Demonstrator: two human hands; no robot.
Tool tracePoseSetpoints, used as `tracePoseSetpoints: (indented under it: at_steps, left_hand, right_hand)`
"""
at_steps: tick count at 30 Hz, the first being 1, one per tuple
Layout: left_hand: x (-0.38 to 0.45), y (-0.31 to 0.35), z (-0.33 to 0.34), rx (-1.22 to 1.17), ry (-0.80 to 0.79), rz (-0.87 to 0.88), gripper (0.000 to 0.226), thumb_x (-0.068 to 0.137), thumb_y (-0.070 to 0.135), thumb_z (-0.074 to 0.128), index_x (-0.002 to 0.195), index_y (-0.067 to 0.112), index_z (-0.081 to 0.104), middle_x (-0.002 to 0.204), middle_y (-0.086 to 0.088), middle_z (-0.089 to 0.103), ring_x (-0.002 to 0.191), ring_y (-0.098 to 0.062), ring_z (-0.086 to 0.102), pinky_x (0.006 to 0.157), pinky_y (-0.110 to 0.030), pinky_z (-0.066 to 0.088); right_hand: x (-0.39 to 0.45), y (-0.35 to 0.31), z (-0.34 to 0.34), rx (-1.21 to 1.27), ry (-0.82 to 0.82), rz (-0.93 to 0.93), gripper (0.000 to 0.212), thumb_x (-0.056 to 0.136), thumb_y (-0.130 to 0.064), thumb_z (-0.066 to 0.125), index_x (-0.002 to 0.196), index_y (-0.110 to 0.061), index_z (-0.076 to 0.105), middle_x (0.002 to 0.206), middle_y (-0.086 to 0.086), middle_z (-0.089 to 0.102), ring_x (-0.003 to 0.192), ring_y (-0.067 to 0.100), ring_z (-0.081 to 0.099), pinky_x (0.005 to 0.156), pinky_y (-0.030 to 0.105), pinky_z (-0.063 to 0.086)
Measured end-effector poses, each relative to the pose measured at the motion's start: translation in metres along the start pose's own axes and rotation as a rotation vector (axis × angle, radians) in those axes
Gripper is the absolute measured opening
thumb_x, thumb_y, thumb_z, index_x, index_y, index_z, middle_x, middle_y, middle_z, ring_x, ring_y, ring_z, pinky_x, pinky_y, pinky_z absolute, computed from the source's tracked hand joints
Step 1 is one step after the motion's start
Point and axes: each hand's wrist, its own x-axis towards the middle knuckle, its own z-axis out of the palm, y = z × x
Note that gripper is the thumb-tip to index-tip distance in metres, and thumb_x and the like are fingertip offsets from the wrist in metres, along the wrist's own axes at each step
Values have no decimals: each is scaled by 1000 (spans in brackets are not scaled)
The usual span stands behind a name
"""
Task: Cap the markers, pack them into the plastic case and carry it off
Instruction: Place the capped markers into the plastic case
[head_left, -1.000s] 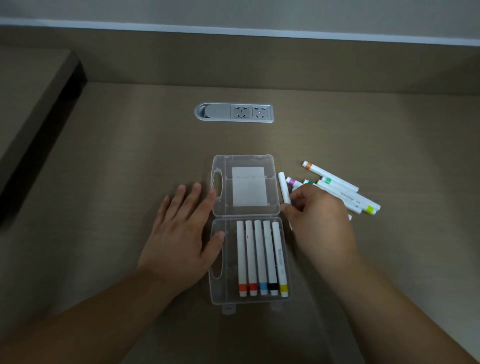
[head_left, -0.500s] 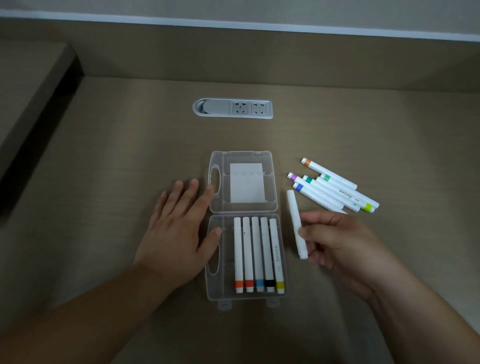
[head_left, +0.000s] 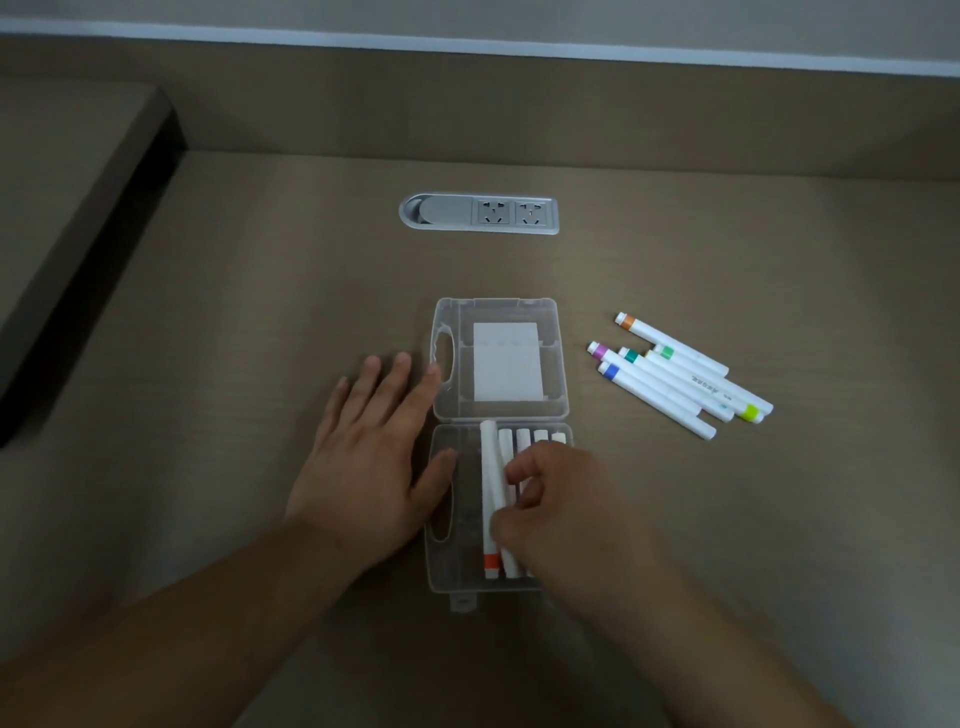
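The clear plastic case (head_left: 441, 584) lies open on the desk, its lid (head_left: 453, 317) folded away with a white card inside. A row of white capped markers (head_left: 522, 440) fills the right part of the lower half. My right hand (head_left: 563, 512) hovers over that row and pinches a white marker (head_left: 489, 467), which lies slightly tilted at the row's left side beside a marker with a red-orange band (head_left: 491, 561). My left hand (head_left: 363, 467) rests flat on the desk, thumb against the case's left edge. Several loose capped markers (head_left: 675, 376) lie to the right.
A grey socket strip (head_left: 478, 214) is set into the desk behind the case. A raised ledge (head_left: 67, 171) with a dark gap beneath runs along the left. A back panel rises at the desk's far edge.
My right hand took a white marker from beside the loose pile, carried it left and down, and now holds it over the lower half of the case. My left hand stayed put.
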Motion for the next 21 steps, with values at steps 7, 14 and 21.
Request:
tracePoseSetpoints:
  at_steps: [7, 14, 21]
  left_hand:
    - [0, 0, 0, 0, 3, -9, 76, 91, 66, 19, 159, 35, 2, 169, 2, 3, 155, -18, -8, 126, -45, 3]
    - [-1, -1, 1, -3, 12, 0, 76, 92, 66, 20, 159, 34, 5, 169, 0, 6, 155, -20, -6, 126, -46, 4]
    - [0, 0, 0, -15, 14, -1, 77, 91, 66, 21, 159, 34, 5, 168, 0, 6, 155, -19, -7, 126, -45, 2]
  right_hand:
    - [7, -13, 19, -210, -24, -14, 55, 86, -39, 69, 133, -33, 40, 128, -5, 56, 114, 17, 58, 98, 34, 52]
    - [31, -13, 21, -280, -78, 70, 37, 85, -39, 71, 116, -26, 57, 116, -1, 63, 104, 17, 63, 97, 35, 52]
    - [46, -13, 23, -400, -144, 82, 52, 87, -37, 69, 132, -20, 50, 138, 3, 53, 126, 22, 52, 107, 36, 42]
